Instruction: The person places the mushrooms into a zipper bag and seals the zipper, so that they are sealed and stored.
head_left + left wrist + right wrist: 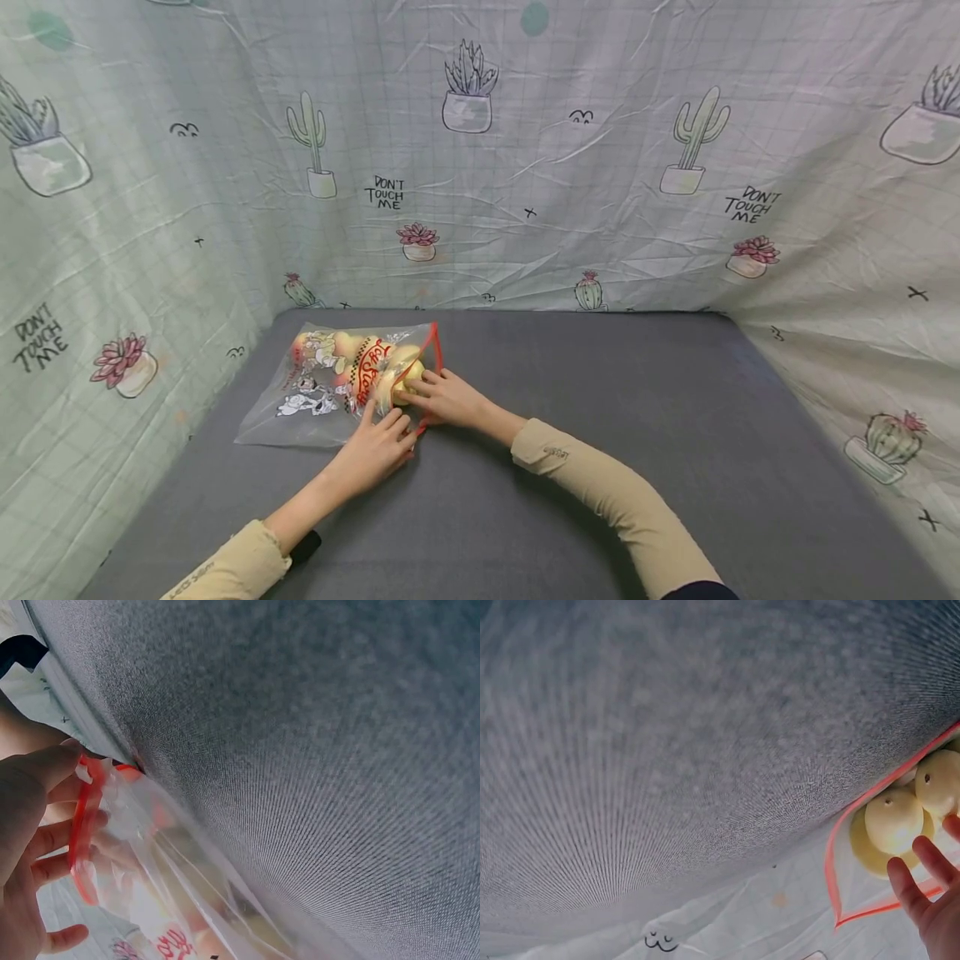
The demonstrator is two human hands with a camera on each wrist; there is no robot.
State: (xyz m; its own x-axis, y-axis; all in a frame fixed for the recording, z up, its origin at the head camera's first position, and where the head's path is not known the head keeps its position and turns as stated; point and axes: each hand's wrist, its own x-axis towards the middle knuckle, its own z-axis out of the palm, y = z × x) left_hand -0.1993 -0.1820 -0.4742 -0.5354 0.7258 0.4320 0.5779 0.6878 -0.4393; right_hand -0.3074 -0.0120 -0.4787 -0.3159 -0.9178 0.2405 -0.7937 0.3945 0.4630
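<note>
A clear plastic bag [367, 371] with red lettering and a red-edged mouth lies on its side at the left of the table. Inside it are several fruits: reddish-yellow round ones [347, 345], a yellow curved one that looks like a banana [399, 360], and pale yellow round fruits [894, 820] close to the mouth. My left hand [375, 450] pinches the near part of the bag's red edge [84, 840] between thumb and fingers. At the bag's opening, my right hand [457, 400] reaches its spread, nearly straight fingers to the pale fruits; exact contact is unclear.
The bag lies on a grey cloth-covered table [585, 400]. A pale curtain [525, 192] with cactus prints hangs behind it and along both sides. A black band [306, 547] shows under the left sleeve.
</note>
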